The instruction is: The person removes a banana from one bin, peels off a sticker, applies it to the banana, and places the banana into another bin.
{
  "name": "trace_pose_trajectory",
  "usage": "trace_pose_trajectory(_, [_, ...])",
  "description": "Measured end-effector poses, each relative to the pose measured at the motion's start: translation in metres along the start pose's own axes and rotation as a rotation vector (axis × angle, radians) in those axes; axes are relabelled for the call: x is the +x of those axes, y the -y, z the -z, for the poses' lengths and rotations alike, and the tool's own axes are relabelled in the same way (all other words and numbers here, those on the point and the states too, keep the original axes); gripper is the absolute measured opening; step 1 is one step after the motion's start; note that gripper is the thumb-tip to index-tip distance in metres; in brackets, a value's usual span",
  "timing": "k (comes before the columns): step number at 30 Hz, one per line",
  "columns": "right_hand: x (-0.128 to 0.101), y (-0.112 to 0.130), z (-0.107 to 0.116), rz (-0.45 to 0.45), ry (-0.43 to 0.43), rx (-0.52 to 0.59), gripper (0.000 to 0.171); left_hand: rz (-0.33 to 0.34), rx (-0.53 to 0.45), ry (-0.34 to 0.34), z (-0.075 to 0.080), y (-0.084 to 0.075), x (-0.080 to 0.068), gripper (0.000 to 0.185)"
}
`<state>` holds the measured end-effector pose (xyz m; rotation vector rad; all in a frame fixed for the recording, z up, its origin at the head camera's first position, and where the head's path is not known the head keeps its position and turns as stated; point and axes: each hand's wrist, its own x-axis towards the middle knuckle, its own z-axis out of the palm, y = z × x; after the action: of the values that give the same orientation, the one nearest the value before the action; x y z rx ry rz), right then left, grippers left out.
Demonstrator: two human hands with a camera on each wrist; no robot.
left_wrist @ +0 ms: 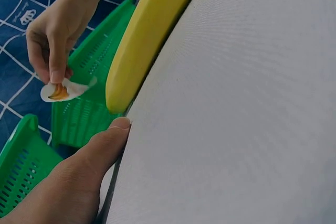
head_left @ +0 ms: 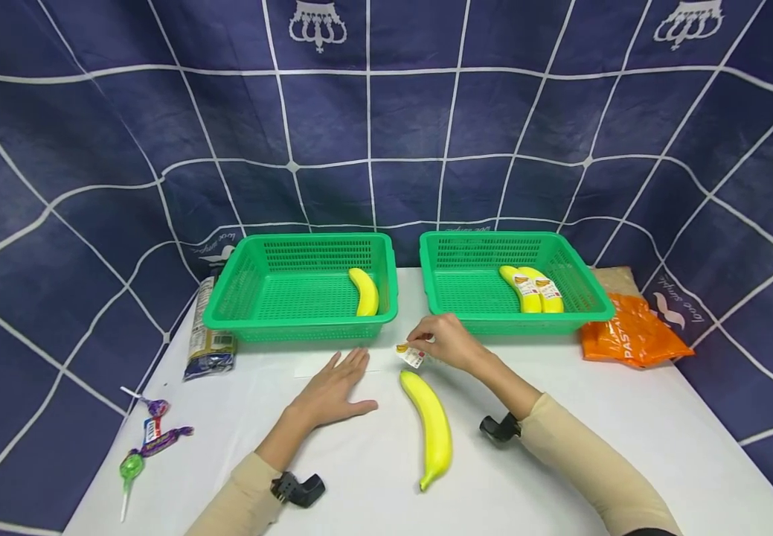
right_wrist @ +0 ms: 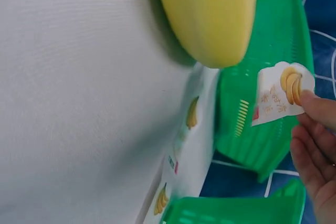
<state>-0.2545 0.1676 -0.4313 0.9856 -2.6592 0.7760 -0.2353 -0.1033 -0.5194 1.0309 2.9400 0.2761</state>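
Note:
My right hand pinches a white banana-picture sticker by its edge, just above the upper end of a loose banana. In the right wrist view the sticker shows printed bananas and lettering. My left hand lies palm down on the table, fingers spread and thumb pointing toward the banana. Beneath its fingertips is a white strip; the right wrist view shows more banana stickers on this strip. The left wrist view shows the left thumb near the banana's tip.
Behind the hands stand two green baskets: the left basket holds one banana, the right basket two stickered bananas. An orange pasta bag is far right. A dark packet and several candies lie left.

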Motion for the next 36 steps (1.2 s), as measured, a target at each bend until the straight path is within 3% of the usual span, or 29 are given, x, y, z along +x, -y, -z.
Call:
trace_pose_trajectory(8, [-0.01, 0.002, 0.006, -0.072, -0.068, 0.014, 0.004, 0.003, 0.036, -0.04, 0.001, -0.001, -0.001, 0.101])
trace_pose_trajectory(14, [-0.016, 0.005, 0.009, -0.11, -0.112, 0.004, 0.004, -0.013, 0.049, -0.126, 0.004, -0.005, -0.001, 0.102])
trace_pose_trajectory(18, [-0.02, 0.01, 0.014, -0.13, -0.125, 0.008, 0.004, 0.014, -0.07, -0.143, 0.005, -0.021, -0.002, 0.103])
trace_pose_trajectory(25, [-0.026, 0.018, 0.021, -0.151, -0.177, -0.004, 0.004, 0.076, -0.318, -0.098, 0.007, -0.07, -0.007, 0.108])
trace_pose_trajectory(31, [-0.032, 0.026, 0.028, -0.185, -0.208, 0.001, 0.005, 0.084, -0.435, -0.058, 0.003, -0.1, -0.013, 0.113])
trace_pose_trajectory(36, [-0.041, 0.033, 0.035, -0.193, -0.233, 0.027, 0.006, 0.06, -0.483, -0.034, -0.004, -0.11, -0.012, 0.115])
